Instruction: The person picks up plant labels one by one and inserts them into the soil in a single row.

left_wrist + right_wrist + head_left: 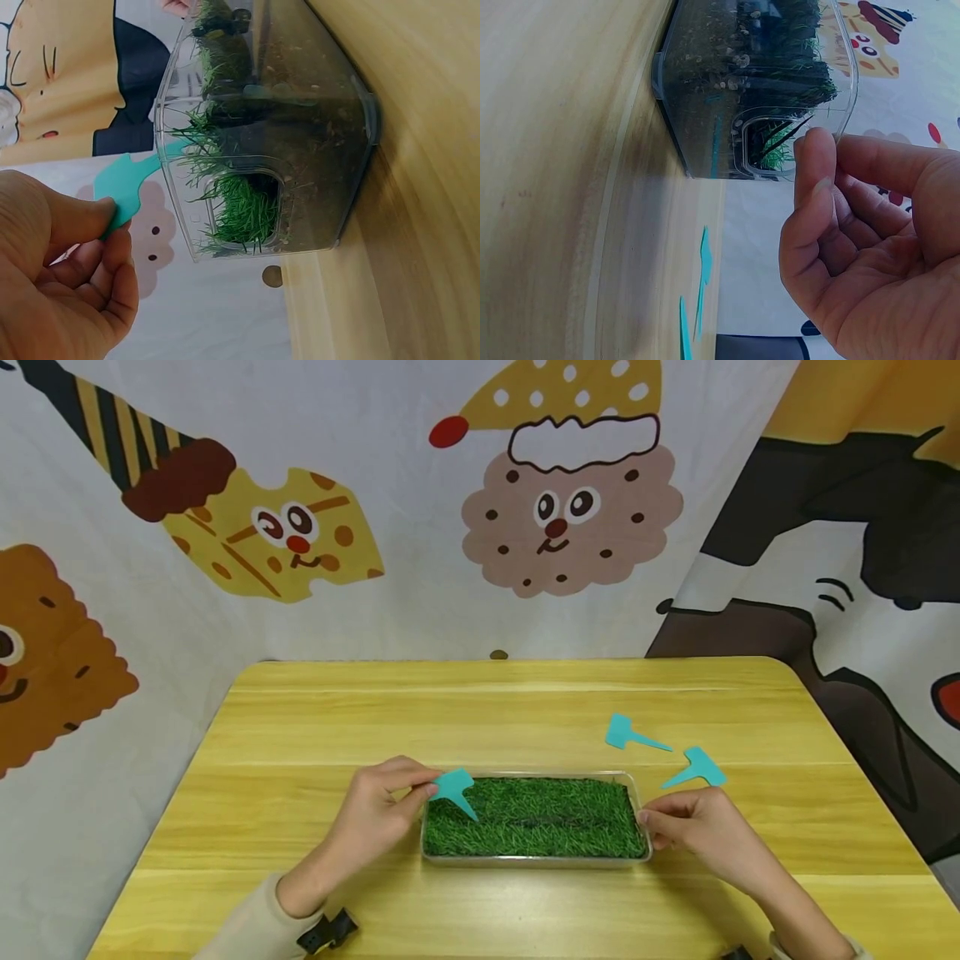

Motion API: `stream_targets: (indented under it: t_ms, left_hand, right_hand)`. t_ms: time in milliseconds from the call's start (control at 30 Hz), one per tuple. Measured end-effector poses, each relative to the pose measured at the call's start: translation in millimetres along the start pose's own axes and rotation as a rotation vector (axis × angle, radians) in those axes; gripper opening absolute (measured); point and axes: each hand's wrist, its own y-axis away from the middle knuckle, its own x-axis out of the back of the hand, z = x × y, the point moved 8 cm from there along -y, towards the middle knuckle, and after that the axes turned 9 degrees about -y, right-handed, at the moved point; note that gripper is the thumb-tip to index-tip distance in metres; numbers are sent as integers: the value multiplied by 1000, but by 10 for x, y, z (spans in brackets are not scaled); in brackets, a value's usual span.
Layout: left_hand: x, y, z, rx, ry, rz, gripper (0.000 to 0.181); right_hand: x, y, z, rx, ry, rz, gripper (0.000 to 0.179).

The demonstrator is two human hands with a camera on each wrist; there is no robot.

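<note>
A teal T-shaped plant label point(454, 785) is pinched between the thumb and forefinger of my left hand point(378, 806). Its pointed stem slants down over the left end of a clear plastic box point(536, 862) filled with green grass point(555, 835). In the left wrist view, the label point(118, 184) is level with the box's upper edge, its tip partly behind the clear wall. My right hand point(701, 831) holds the right end of the box by its rim. The right wrist view has thumb and forefinger point(815, 161) pinching that rim.
Two more teal plant labels lie on the wooden table point(337, 718), one behind the box's right end point(619, 732) and one point(702, 767) just beyond my right hand. A cartoon-printed cloth point(420, 543) hangs behind the table.
</note>
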Motion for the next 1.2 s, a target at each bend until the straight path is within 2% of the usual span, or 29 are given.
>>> stream_targets:
  t_ms: [400, 667, 1000, 1200]
  left_hand:
    - [-33, -30, 120, -131, -152, -6, 30]
    - [-82, -12, 212, -216, -202, -17, 33]
    - [-179, 9, 255, -264, -249, -46, 31]
    - [-221, 9, 289, -307, -283, -41, 30]
  right_hand:
    - [0, -4, -8, 12, 9, 6, 21]
    - [-2, 12, -24, 4, 16, 8, 22]
    - [-1, 10, -15, -5, 11, 7, 22]
    - [3, 6, 5, -14, 14, 7, 23]
